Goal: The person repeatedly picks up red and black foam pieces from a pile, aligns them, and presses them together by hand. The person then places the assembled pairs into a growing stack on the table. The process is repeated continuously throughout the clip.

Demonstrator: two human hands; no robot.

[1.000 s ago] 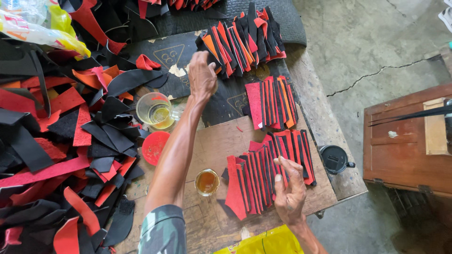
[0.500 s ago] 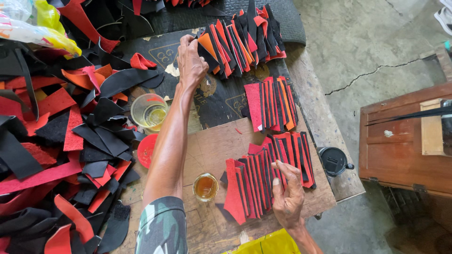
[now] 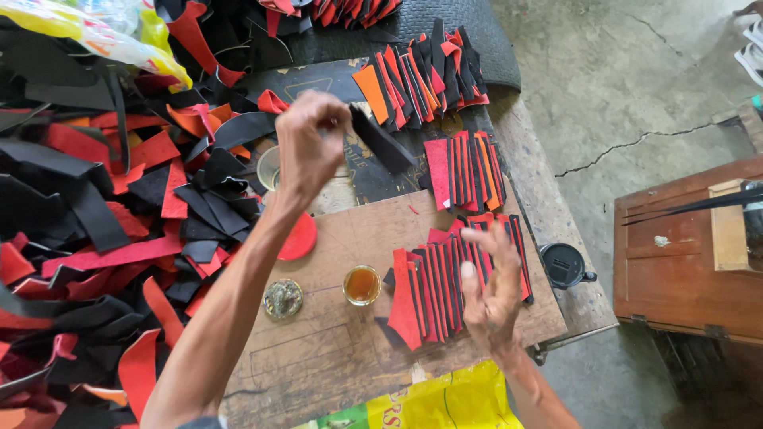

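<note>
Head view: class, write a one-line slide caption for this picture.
Left hand lifts a black strip over the bench while right hand hovers above fanned red-and-black pieces.

Matt black cut piece (image 3: 381, 143), leather-like and pliable; matt red and black cut pieces (image 3: 453, 278) in fanned rows; worn, scratched wooden counter (image 3: 318, 349); clear glass cup (image 3: 362, 285); glossy yellow plastic bag (image 3: 429, 401); rough cracked concrete floor (image 3: 636, 95).
</note>
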